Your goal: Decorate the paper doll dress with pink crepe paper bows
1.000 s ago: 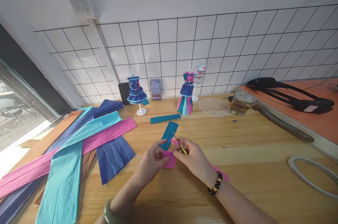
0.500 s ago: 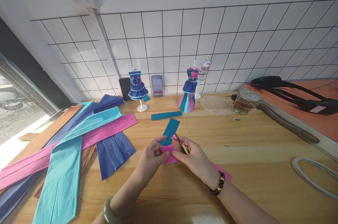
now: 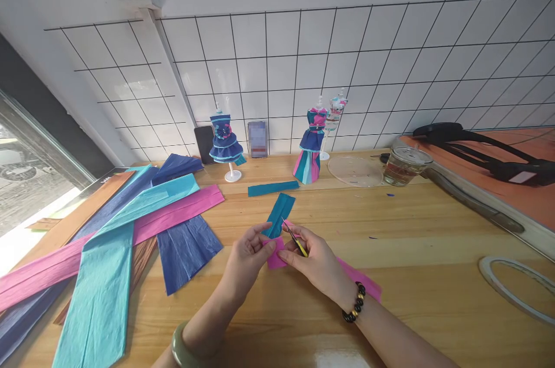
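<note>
My left hand [image 3: 248, 258] pinches a small piece of pink crepe paper [image 3: 274, 256] just above the wooden table [image 3: 416, 240]. My right hand [image 3: 315, 261] is closed on small yellow-handled scissors [image 3: 293, 237], their blades at the top edge of that pink piece. A teal paper strip [image 3: 278, 214] lies on the table right behind my hands. Another pink strip [image 3: 362, 279] lies under my right wrist, which wears a dark bead bracelet. A green bangle circles my left wrist.
Long crepe paper sheets in pink [image 3: 130, 235], light blue [image 3: 104, 281], dark blue [image 3: 186, 246] and brown lie at the left. Two doll dress stands [image 3: 224, 142] [image 3: 310, 148], a phone, a glass cup [image 3: 401, 165], a clear disc [image 3: 354, 171], a teal strip [image 3: 273, 188] and a tape ring [image 3: 515, 287] surround the hands.
The scissor blades opened half a second ago and are closed again now. Both hands and the pink piece stay in nearly the same place; the camera tilted slightly.
</note>
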Available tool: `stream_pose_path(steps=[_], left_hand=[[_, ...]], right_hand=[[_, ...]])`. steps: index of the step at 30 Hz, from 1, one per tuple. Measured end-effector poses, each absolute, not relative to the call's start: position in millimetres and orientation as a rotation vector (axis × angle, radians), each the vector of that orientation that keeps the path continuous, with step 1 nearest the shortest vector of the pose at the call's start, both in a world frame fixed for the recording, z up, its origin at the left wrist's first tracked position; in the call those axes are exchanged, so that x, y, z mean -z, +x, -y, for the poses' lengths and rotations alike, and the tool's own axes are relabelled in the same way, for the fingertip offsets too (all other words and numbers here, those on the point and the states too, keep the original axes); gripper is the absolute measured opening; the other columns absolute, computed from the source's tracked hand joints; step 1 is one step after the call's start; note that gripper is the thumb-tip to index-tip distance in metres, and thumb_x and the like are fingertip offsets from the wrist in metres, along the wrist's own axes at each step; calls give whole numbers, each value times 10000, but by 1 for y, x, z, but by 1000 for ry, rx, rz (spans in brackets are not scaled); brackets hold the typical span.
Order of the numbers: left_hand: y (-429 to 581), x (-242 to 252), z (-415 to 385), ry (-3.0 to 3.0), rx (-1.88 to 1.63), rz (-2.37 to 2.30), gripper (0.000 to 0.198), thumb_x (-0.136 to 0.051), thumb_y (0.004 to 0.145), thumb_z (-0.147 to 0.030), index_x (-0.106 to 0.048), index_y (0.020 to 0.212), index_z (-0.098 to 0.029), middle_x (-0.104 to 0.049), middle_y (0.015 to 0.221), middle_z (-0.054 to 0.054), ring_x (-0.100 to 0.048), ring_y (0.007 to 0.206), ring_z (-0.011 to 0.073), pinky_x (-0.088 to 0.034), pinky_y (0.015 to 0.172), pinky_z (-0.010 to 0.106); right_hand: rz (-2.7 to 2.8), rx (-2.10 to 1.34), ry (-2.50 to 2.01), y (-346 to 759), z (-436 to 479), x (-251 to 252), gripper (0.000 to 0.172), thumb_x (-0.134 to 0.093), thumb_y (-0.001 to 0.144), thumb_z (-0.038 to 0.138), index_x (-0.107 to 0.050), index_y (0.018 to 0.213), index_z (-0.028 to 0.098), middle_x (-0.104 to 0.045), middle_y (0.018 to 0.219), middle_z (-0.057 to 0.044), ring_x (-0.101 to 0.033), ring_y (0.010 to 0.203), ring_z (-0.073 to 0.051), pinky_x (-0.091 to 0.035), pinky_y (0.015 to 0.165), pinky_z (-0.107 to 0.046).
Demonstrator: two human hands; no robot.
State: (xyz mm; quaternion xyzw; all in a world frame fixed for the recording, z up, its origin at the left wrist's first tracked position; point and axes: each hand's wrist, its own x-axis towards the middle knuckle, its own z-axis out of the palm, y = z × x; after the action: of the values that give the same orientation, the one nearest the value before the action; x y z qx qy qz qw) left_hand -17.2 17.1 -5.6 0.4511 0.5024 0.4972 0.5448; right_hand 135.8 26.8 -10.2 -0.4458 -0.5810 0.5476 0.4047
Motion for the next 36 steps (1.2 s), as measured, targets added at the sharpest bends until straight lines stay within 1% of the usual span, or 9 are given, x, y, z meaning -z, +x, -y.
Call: stream_pose_path(steps=[3, 6, 10, 17, 23, 27, 30, 34, 36], left_hand=[[-18, 5, -17, 1046, -1203, -1197, 504, -701, 644, -346, -546, 1070, -125, -583, 641, -23, -560, 618, 128, -422, 619, 250], [-17, 5, -17, 1024, -1160, -1135, 568, -702, 652, -328, -490, 1140, -130, -630, 711, 0, -596, 687, 151, -443, 672, 271], [-16, 7, -18, 1005, -1116, -1099, 632, -716, 637, -320, -445, 1171, -117, -671, 794, 43, -618, 747, 178, -462, 722, 307], [-17, 15, -20, 1017, -1208, -1136, 577, -713, 640, -316, -486, 1136, -127, -667, 729, 12, -607, 698, 147, -460, 687, 271], [-17, 13, -20, 1021, -1148, -1118, 640, -708, 645, -310, -428, 1183, -108, -665, 750, 25, -592, 666, 141, -436, 631, 261], [-17, 14, -21, 1042, -1152, -1113, 610, -699, 659, -297, -434, 1181, -125, -667, 794, 34, -595, 708, 146, -439, 659, 267], [-17, 18, -21, 1041, -1116, -1054, 586, -701, 660, -285, -447, 1167, -138, -663, 821, 39, -598, 758, 156, -444, 699, 277], [-16, 26, -21, 1092, -1074, -1058, 575, -717, 637, -269, -482, 1148, -147, -602, 662, -20, -560, 641, 124, -420, 608, 237], [-16, 29, -20, 1120, -1051, -1063, 581, -719, 631, -261, -484, 1149, -144, -589, 655, -22, -543, 624, 116, -408, 594, 231]], right_hand=[[1450, -1398, -1118, 136, -27, 13, 495, -645, 697, 274, -502, 1155, 154, -649, 882, -43, -596, 732, -148, -501, 722, -294], [1417, -1360, -1112, 135, -28, 13, 467, -648, 692, 259, -522, 1130, 160, -634, 1043, -77, -608, 751, -149, -506, 764, -311], [1421, -1308, -1091, 135, -29, 12, 421, -642, 691, 251, -547, 1093, 175, -620, 1111, -82, -622, 749, -150, -513, 765, -302], [1428, -1265, -1118, 135, -29, 14, 411, -641, 684, 242, -569, 1082, 169, -618, 1137, -89, -637, 740, -151, -514, 782, -318], [1421, -1240, -1116, 135, -30, 14, 403, -647, 677, 240, -582, 1068, 167, -624, 1135, -107, -643, 887, -202, -479, 874, -367], [1419, -1198, -1092, 136, -30, 15, 351, -658, 701, 298, -603, 1029, 186, -605, 1173, -103, -563, 1078, -239, -431, 945, -389], [1422, -1209, -1070, 137, -30, 18, 370, -657, 714, 319, -586, 1051, 186, -615, 1153, -103, -565, 1075, -234, -451, 930, -378], [1430, -1175, -1075, 136, -31, 20, 328, -639, 715, 268, -583, 1026, 182, -625, 1130, -97, -559, 1082, -226, -453, 930, -364], [1435, -1162, -1078, 136, -31, 20, 308, -623, 717, 248, -581, 1014, 181, -624, 1132, -97, -546, 1101, -224, -442, 944, -360]])
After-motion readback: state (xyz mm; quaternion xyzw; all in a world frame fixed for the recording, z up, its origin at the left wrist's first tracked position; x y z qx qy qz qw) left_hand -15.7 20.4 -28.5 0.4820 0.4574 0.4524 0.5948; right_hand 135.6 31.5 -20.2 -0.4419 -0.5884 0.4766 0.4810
